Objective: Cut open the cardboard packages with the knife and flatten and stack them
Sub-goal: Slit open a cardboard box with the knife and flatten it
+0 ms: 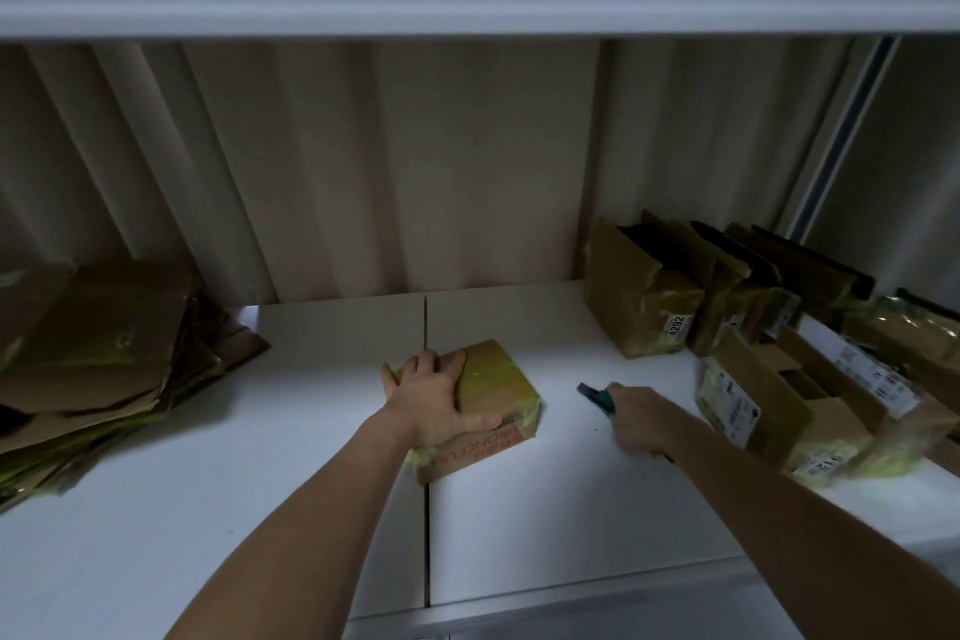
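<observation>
At centre frame a small cardboard package (pixel 483 405), wrapped in yellowish tape with red lettering on its near side, lies flat on the white table (pixel 311 509). The left hand (pixel 434 392) rests palm-down on the package's left half, fingers straight and spread toward the back wall, thumb extended rightward along the top near the front edge. The left forearm runs in from the lower left of the frame, nearly straight.

The right hand (pixel 636 418) is just right of the package, not touching it, and is blurred. Its fingers are curled around the handle of a utility knife (pixel 597 395) with a dark green body; the knife's tip points up-left toward the package and stands clear of it. The right forearm enters from the lower right corner.

At the left edge of the frame, a stack of flattened cardboard (pixel 98 369) sits on the table, its sheets unevenly aligned. At the right, several unopened or partly open taped boxes (pixel 644 307) stand in a row against the back wall, one bearing a label reading 4292. In front of them, an open box (pixel 795 405) with white labels lies near the right edge.

A pleated beige curtain (pixel 363 172) hangs behind the table.
</observation>
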